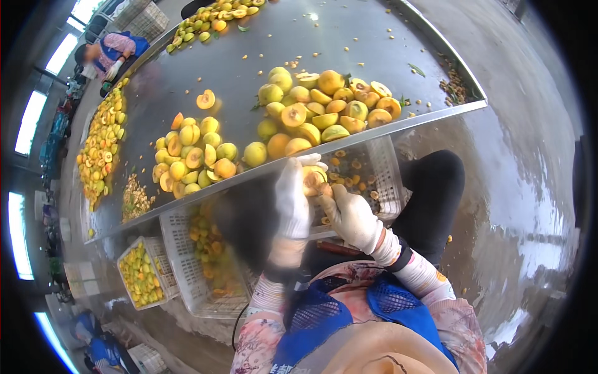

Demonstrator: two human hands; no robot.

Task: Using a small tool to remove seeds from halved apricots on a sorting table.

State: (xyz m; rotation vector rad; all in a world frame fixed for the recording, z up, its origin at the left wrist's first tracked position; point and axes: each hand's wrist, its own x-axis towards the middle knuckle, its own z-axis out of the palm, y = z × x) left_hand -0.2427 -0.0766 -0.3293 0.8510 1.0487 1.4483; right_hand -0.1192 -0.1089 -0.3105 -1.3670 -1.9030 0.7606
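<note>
My left hand [293, 198], in a white glove, holds a halved yellow peach-like fruit [314, 180] just off the table's near edge. My right hand [352, 215], also gloved, has its fingers curled, and their brown-stained tips meet the fruit's cut face. Whether a small tool sits inside that grip is hidden. Below both hands stands a white plastic crate [385, 187] with scattered pits and fruit bits. On the metal table [224, 61] before me lies a heap of whole and halved fruit [322, 107]. A smaller fruit heap [191, 156] lies left of it.
A raised rim [439, 114] borders the table. Pits and leaves [455, 86] gather in its right corner, and more pits [135, 198] lie at left. Crates of fruit [175, 252] [140, 276] stand at lower left. Another person [114, 51] sits across the table. The floor [514, 187] looks wet.
</note>
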